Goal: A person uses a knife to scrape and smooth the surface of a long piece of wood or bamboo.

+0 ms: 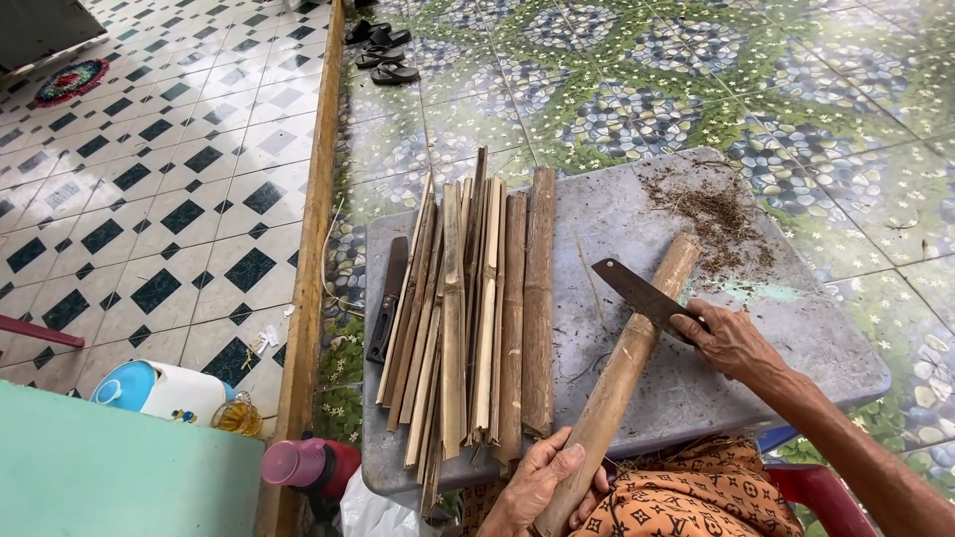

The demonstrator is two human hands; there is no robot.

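L hand (542,484): wrapped tight round near end of bamboo pole (619,373), just above lap.
Pole: stiff, light, prob hollow; smooth skin, may slip; runs up-right from grip across grey board (796,328).
R hand (729,341): closed on cleaver (642,293) handle, blade edge touching pole past mid-length.
Hold: near end, well behind blade.
Left of grip: split bamboo strips (468,308), sharp-edged; second knife (388,298) beyond.

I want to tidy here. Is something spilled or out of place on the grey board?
Yes. Brown crumbs and dust lie scattered on the far right part of the grey board, beyond the bamboo pole.
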